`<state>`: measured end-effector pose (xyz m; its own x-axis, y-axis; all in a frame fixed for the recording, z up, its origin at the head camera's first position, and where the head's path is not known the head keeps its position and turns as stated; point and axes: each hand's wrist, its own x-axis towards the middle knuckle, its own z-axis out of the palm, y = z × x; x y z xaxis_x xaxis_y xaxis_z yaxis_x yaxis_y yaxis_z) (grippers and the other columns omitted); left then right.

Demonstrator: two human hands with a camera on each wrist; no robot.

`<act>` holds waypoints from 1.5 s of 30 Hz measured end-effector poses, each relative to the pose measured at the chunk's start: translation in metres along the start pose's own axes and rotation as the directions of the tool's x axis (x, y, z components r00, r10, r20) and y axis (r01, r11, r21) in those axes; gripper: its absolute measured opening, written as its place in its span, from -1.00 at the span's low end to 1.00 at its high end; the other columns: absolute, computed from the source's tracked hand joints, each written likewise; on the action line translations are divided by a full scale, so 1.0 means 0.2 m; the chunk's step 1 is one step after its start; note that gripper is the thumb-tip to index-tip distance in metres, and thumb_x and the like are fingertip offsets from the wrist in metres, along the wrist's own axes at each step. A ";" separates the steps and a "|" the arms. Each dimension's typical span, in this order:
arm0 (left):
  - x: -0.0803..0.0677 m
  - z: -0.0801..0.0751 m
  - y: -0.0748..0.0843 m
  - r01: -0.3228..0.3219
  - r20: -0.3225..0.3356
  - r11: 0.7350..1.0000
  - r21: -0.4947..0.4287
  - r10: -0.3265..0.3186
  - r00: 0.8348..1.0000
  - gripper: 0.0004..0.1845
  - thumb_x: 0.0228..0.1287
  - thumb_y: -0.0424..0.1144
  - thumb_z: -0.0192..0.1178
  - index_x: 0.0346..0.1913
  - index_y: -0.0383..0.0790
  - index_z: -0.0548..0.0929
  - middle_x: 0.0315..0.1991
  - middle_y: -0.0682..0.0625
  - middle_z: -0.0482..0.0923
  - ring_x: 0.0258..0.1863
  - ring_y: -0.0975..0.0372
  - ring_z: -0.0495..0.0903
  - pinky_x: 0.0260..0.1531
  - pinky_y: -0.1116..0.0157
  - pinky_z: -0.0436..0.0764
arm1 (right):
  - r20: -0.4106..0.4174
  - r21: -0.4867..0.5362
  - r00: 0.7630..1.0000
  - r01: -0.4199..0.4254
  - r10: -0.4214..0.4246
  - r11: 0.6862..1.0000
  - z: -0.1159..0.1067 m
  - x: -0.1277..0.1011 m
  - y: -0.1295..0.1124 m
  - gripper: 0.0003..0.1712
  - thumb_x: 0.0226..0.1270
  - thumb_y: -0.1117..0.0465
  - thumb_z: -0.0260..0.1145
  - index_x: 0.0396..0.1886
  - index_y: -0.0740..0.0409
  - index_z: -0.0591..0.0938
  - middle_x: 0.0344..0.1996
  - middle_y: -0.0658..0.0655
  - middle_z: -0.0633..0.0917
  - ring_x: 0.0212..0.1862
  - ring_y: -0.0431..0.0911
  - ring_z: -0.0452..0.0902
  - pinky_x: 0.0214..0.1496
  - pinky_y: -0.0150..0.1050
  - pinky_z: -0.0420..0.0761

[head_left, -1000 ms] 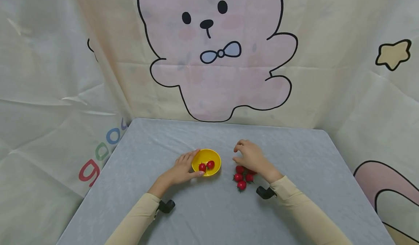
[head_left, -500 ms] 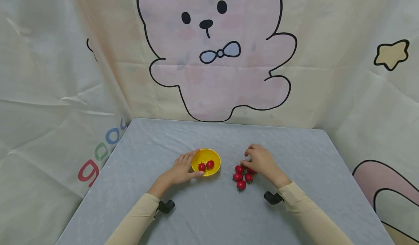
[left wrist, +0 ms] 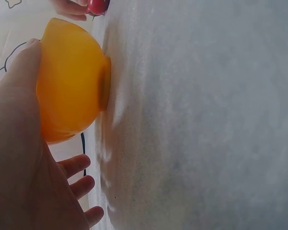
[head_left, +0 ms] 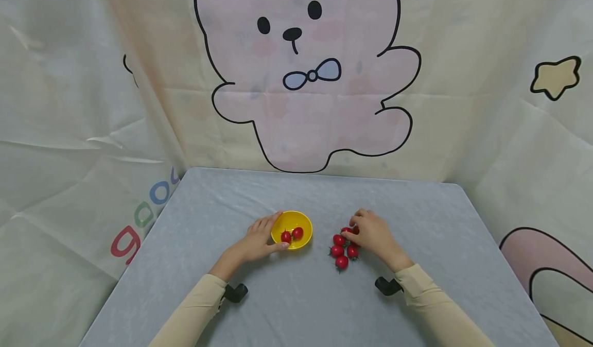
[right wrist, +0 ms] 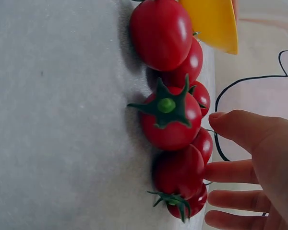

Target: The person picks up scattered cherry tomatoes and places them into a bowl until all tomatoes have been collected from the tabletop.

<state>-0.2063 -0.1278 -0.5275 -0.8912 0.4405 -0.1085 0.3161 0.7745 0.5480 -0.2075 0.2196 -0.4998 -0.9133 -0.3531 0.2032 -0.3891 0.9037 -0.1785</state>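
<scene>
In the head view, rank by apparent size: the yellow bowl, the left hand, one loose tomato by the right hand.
1. Left hand and yellow bowl: about alike, not ranked.
2. Loose tomato: clearly smallest.

Lighting is bright, even and diffuse, from above. Soft shadows lie under the left hand (head_left: 256, 243) and right hand (head_left: 373, 235). Wrist views blur close skin; the red glossy cherry tomatoes (right wrist: 169, 120) show small highlights.
</scene>
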 end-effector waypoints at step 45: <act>0.00 0.00 0.00 -0.004 -0.004 1.000 0.006 0.004 1.000 0.05 0.19 0.45 0.10 0.60 0.14 -0.11 0.56 -0.11 0.11 0.50 -0.09 0.12 0.50 -0.17 0.07 | 0.003 -0.041 1.000 -0.005 0.005 0.999 -0.03 0.08 -0.05 -0.59 0.07 -0.10 0.54 -0.32 0.15 0.74 -0.15 0.19 0.70 -0.14 0.05 0.56 -0.22 -0.07 0.67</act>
<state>-0.2059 -0.1281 -0.5279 -0.8913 0.4415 -0.1031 0.3212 0.7754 0.5438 -0.2176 0.2075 -0.4885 -0.9155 -0.3495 0.1995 -0.3796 0.9145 -0.1401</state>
